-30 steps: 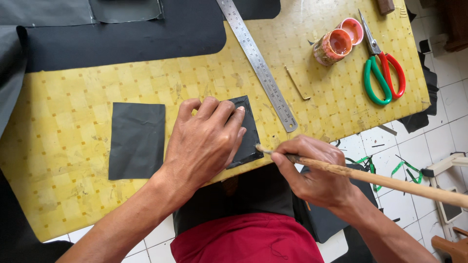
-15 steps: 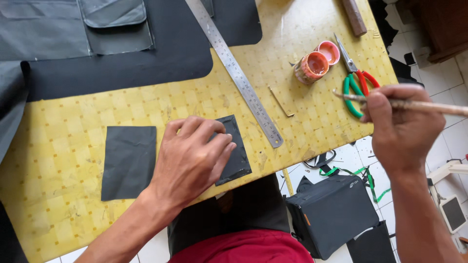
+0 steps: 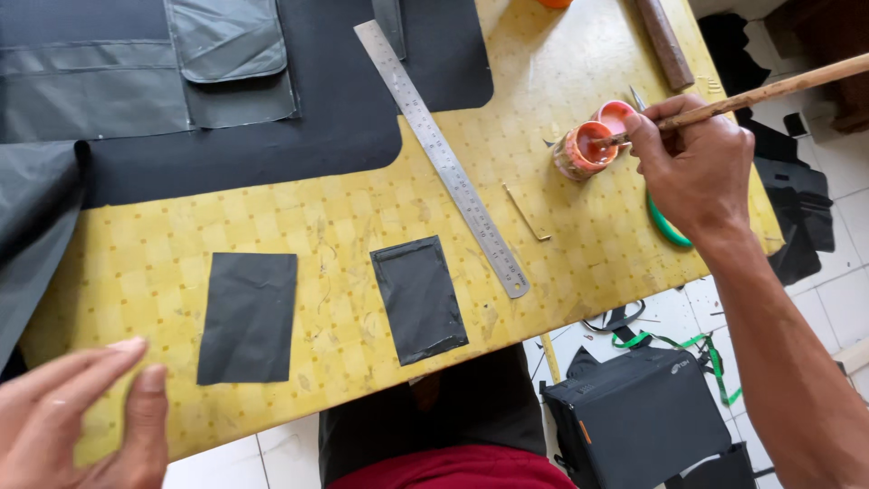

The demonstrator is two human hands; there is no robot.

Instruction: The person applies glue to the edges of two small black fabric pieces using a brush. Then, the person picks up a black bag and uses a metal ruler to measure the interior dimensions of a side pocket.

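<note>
My right hand [image 3: 697, 172] is up at the far right of the yellow checked table [image 3: 272, 235], fingers pinched tight round a long wooden brush handle [image 3: 769, 91], and the tip is dipped into the small round orange-stained glue tin [image 3: 584, 149]. Just behind that tin sits its pinkish lid [image 3: 615, 115]. Under my wrist a curve of green scissor handle [image 3: 665, 226] peeks out; the rest of the scissors is hidden by my hand.

My left hand [image 3: 81, 417] hovers at the near left corner, fingers spread loose and open, holding nothing, just off the table edge.

Between the two hands lie the pieces: a plain black rectangular patch [image 3: 249, 317] on the left, flat, and near it to the right a second black rectangular patch with a glossy folded border [image 3: 418, 299], tilted slightly. They lie apart, not touching. Just beside the bordered one runs a long steel ruler [image 3: 439, 154], slanting from the far edge down towards me. A thin pale strip [image 3: 527, 213] lies past the ruler.

Farther back, a big black sheet [image 3: 362, 118] covers the table top, with grey sewn pocket panels [image 3: 226, 54] on it. A brown wooden rod [image 3: 665, 41] lies at the far right. Below the table, a black bag [image 3: 634, 417] stands on the tiled floor [image 3: 842, 299].
</note>
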